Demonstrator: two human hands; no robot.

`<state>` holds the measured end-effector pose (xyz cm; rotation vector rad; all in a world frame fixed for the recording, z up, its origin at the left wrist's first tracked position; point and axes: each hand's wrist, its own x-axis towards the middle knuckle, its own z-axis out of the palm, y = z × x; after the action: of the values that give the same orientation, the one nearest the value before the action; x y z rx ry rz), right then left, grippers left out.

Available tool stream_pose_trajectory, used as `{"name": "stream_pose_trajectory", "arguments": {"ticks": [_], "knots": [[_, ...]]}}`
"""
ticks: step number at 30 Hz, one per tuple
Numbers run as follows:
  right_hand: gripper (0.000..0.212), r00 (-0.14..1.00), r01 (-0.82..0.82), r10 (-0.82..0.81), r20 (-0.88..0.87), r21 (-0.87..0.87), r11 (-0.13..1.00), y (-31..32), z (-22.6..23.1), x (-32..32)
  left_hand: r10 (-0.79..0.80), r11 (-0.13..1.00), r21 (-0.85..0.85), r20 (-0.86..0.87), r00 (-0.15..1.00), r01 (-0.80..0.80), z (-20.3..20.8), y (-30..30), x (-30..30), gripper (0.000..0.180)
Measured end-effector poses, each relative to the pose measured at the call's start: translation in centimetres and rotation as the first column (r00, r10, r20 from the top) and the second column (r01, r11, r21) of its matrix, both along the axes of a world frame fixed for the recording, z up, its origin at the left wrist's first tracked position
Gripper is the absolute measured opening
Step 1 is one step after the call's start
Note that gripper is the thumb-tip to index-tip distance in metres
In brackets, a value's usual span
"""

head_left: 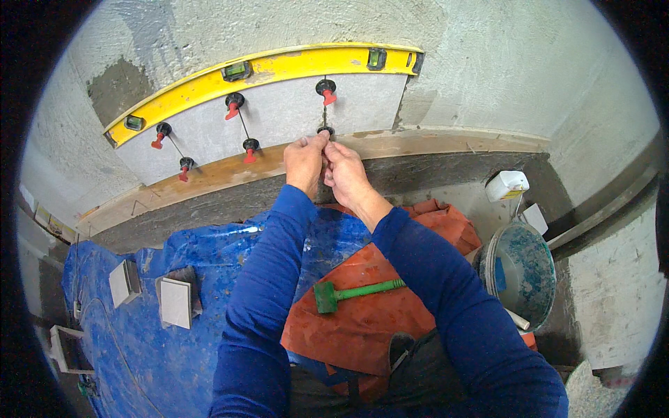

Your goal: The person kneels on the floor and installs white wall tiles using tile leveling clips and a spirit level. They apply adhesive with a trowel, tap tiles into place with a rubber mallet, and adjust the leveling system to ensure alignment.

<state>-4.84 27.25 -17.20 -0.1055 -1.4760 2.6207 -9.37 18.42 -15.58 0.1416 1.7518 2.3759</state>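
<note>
A row of light grey wall tiles (362, 101) stands on a wooden batten (432, 143), with thin upright joints between the tiles. Black round tile levelers with red T-handles sit on those joints, such as the upper tile leveler (325, 88). Straight below it, the lower tile leveler (325, 130) shows only its black disc; fingers hide its handle. My left hand (304, 164) pinches at that lower leveler from the left. My right hand (346, 175) meets it from the right, fingers closed beside the left fingertips. A yellow spirit level (300, 64) rests along the tiles' top edge.
A blue tarp (167, 355) and an orange-red sheet (376, 327) cover the floor, with a green mallet (348, 294) on the sheet. Small stacked tiles (175, 303) lie left. At right stand a bucket (550, 279) and a white container (503, 185). Nails (139, 207) stick out along the batten.
</note>
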Motion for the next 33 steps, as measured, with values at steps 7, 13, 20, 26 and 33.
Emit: {"name": "stream_pose_trajectory", "arguments": {"ticks": [7,13,20,26,33], "knots": [[0.024,0.993,0.096,-0.108,0.036,0.253,0.963,0.6,0.2,0.0,-0.004,0.999,0.050,-0.061,0.998,0.007,0.1,-0.1,0.1,0.021],[0.030,0.846,0.468,-0.407,-0.345,0.846,0.255,0.0,1.0,-0.9,-0.022,0.998,0.059,0.068,0.997,0.018,0.1,-0.5,-0.1,0.022],[0.027,0.820,0.511,-0.294,-0.491,0.859,-0.008,-0.1,2.2,0.2,-0.071,0.997,-0.003,0.068,0.995,0.072,-0.3,-0.9,-1.1,0.027],[0.025,0.830,0.505,-0.195,-0.522,0.853,-0.136,0.3,1.1,0.9,-0.087,0.996,0.017,0.062,0.994,0.086,-1.1,-0.9,-1.3,0.024],[0.021,0.849,0.485,-0.188,-0.494,0.869,-0.094,-0.3,0.0,1.8,-0.090,0.996,0.013,0.011,0.996,0.090,-1.5,-1.8,-0.8,0.022]]}}
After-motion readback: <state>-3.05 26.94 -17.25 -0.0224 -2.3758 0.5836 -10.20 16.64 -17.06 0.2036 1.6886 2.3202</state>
